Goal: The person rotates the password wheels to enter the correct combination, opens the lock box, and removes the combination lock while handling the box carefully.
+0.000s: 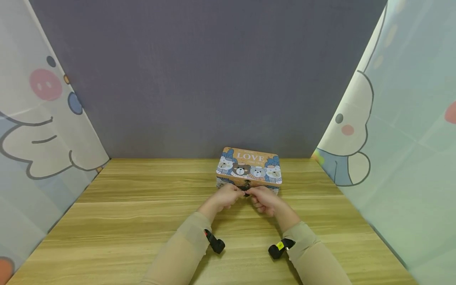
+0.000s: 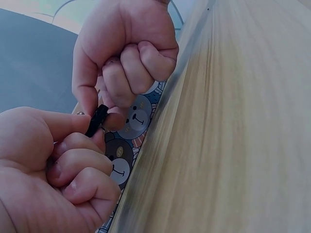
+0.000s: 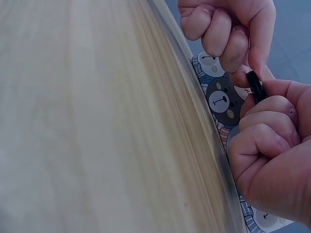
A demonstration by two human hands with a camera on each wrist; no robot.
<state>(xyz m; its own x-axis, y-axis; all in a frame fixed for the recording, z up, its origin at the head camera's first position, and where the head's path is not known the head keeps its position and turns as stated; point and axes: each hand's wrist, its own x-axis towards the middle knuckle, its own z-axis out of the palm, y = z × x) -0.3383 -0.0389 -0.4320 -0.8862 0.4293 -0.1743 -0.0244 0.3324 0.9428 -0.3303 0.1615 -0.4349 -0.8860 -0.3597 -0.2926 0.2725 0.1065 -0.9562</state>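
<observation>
A rectangular tin box (image 1: 249,166) with bears and the word LOVE on its lid sits shut at the table's back. On its front is a metal clasp (image 1: 247,183), and at it a small black padlock (image 2: 98,120), mostly covered by fingers. The left hand (image 1: 228,196) pinches one end of this padlock between thumb and index finger. From the other side the right hand (image 1: 265,200) pinches its opposite end, thumb tips almost meeting. The remaining fingers of both hands are curled in, close before the box's bear-printed front.
The box stands on a wood-grain table (image 1: 142,221), near a dark grey panel (image 1: 206,79) behind it. Cartoon-printed curtains (image 1: 402,158) flank the table on both sides. Each sleeved forearm wears a black wrist camera (image 1: 215,242).
</observation>
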